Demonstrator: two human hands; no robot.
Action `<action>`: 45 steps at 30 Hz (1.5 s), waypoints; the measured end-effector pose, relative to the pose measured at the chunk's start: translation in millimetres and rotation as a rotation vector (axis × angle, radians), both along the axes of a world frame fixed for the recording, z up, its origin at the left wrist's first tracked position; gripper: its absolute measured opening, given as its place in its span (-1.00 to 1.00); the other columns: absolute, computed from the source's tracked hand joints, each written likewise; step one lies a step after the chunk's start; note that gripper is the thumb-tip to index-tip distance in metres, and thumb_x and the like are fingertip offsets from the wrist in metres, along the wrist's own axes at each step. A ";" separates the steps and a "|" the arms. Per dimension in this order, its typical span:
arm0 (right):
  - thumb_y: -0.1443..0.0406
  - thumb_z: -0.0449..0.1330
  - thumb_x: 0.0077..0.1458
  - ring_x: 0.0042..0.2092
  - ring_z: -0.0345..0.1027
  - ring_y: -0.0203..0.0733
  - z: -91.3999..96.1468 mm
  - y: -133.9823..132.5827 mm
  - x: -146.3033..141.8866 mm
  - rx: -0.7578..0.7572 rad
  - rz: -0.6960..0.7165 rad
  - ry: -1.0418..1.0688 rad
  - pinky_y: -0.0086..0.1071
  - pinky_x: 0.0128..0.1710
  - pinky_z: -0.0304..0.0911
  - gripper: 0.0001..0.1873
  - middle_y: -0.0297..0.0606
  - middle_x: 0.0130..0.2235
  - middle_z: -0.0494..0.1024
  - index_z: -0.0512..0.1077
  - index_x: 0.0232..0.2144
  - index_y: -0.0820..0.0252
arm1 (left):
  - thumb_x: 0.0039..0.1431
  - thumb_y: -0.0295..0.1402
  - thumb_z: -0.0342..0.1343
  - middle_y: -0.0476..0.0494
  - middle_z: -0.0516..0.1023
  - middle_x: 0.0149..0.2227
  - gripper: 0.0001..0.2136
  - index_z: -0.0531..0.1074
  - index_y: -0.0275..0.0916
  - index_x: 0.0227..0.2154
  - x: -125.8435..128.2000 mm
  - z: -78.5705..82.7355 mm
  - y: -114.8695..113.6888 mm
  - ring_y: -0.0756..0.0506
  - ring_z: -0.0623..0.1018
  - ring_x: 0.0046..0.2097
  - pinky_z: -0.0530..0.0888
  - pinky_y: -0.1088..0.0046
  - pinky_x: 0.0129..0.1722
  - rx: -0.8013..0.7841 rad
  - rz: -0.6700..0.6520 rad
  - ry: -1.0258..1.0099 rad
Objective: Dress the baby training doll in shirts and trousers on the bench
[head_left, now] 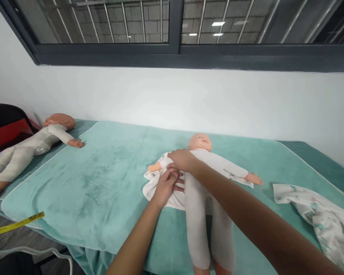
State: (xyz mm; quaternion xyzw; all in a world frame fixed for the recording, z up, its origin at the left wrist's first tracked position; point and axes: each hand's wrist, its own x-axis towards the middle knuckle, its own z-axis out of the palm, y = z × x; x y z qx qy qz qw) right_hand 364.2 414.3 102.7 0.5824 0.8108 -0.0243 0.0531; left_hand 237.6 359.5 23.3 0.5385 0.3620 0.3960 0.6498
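A baby doll (196,198) with a white cloth body lies on its back on a teal blanket, head toward the wall. A white baby shirt (151,190) with a small print is spread under its torso, one sleeve around the doll's arm at the left. My left hand (166,186) is closed with its fingertips on the shirt beside the doll's waist. My right hand (183,159) reaches across the doll's chest, its fingers curled on the shirt near the sleeved arm. The fingertips of both hands are partly hidden.
A second doll (31,147) lies at the far left by a black and red chair (10,126). Printed cloth (318,210) lies crumpled at the right on the teal blanket (103,183). A yellow strip (17,224) juts in at lower left. Behind are a white wall and a window.
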 end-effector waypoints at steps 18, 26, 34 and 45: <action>-0.14 -0.10 0.26 -0.04 0.37 -0.07 5.1 -22.3 22.8 0.157 -0.156 0.190 -0.29 -0.09 0.12 -0.45 -0.18 -0.02 0.50 0.46 0.02 -0.07 | -0.09 -0.24 0.15 -0.10 0.54 -0.43 -0.79 0.47 -0.26 -0.41 -68.0 51.4 59.0 -0.11 0.50 -0.38 0.40 0.40 -0.35 0.177 0.435 0.414; -0.02 -0.04 0.30 -0.03 0.37 0.01 2.6 -19.5 19.9 0.165 -0.185 0.110 -0.20 -0.06 0.11 -0.53 -0.04 -0.04 0.51 0.48 -0.01 0.08 | -0.10 -0.37 0.12 -0.03 0.52 -0.41 -0.90 0.46 -0.19 -0.44 -41.2 73.3 34.0 -0.09 0.45 -0.34 0.37 0.41 -0.27 0.308 0.469 0.449; 0.25 0.06 0.26 0.00 0.37 -0.01 2.4 -21.8 14.3 0.143 -0.133 0.061 -0.18 -0.03 0.09 -0.74 -0.03 -0.07 0.53 0.53 -0.18 0.15 | -0.08 -0.57 -0.01 -0.07 0.55 -0.36 -0.82 0.43 -0.17 -0.50 10.3 50.8 13.8 -0.16 0.48 -0.22 0.34 0.28 -0.04 0.495 0.320 0.514; 0.41 0.08 0.14 -0.08 0.40 -0.07 4.2 -20.6 18.4 0.158 -0.131 0.170 -0.24 -0.06 0.13 -0.79 -0.12 -0.14 0.54 0.48 -0.22 0.15 | 0.04 -0.51 -0.01 -0.02 0.47 -0.30 -0.90 0.32 -0.18 -0.39 40.8 55.1 9.7 -0.08 0.44 -0.17 0.35 0.41 -0.08 0.424 0.408 0.302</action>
